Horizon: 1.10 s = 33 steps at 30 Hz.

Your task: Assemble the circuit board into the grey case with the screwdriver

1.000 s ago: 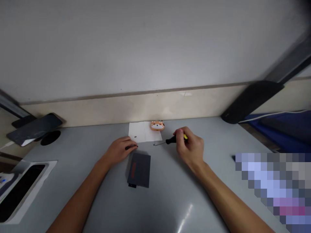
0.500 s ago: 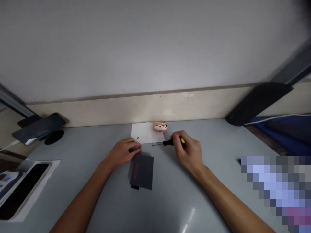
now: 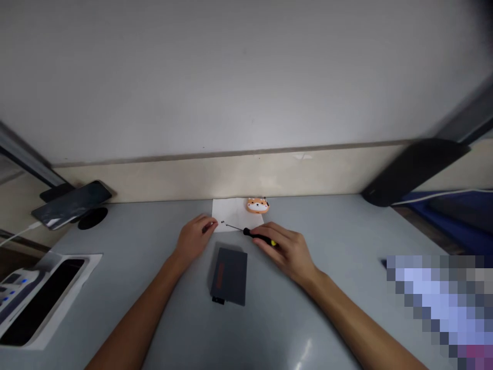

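Note:
My right hand (image 3: 287, 252) is closed around the black and yellow handle of a screwdriver (image 3: 252, 234). Its thin shaft points left over a white sheet of paper (image 3: 234, 208), the tip close beside small dark screws (image 3: 222, 222) lying there. At the paper's left edge is my left hand (image 3: 196, 236), thumb and fingers drawn together; whatever they may pinch is too small to make out. Between my forearms a flat dark grey box (image 3: 230, 276) with reddish lettering lies on the table, a black piece (image 3: 217, 300) showing at its near edge. Neither hand touches the box.
An orange and white animal-face case (image 3: 258, 205) sits on the paper's back right. At left are a phone on a stand (image 3: 73, 203), a dark-topped tray (image 3: 46, 303) and a white device with blue lights (image 3: 17, 288). A black panel (image 3: 412, 172) stands at back right.
My right hand has brought the screwdriver left and its tip onto the paper by the screws. My left hand has moved forward from the box's far edge to the paper.

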{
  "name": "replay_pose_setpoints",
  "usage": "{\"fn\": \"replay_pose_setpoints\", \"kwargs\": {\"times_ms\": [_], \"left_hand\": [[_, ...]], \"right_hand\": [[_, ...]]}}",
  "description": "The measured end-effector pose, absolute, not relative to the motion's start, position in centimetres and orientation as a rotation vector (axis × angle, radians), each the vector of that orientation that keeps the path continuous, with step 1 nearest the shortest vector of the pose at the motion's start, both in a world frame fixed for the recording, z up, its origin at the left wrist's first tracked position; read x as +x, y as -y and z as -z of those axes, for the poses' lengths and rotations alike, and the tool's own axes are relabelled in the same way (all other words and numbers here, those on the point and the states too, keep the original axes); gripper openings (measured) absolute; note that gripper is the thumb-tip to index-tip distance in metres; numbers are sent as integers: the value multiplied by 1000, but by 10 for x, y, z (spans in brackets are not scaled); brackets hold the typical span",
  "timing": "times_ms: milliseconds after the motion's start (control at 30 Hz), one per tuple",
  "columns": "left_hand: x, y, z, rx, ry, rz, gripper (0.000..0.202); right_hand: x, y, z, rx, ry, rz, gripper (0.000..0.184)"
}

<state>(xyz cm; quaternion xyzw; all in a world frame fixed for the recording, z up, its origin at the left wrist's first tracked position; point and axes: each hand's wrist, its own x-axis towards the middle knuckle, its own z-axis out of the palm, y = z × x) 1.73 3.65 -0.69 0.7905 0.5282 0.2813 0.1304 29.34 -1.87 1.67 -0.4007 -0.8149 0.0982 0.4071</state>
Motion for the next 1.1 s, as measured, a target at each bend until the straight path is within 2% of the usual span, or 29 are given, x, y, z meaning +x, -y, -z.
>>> {"fn": "replay_pose_setpoints", "kwargs": {"times_ms": [233, 567, 833, 1100], "left_hand": [[17, -39, 12, 2331, -1537, -800, 24], [21, -37, 10, 2382, -1346, -914, 18], [20, -46, 17, 2325, -1523, -932, 16], [18, -48, 16, 2290, -1492, -931, 23]], "right_hand": [[290, 19, -15, -971, 2071, -225, 19], [288, 21, -19, -978, 2015, -269, 17], [288, 22, -19, -956, 2023, -276, 19], [294, 21, -26, -1010, 1991, -205, 17]]}}
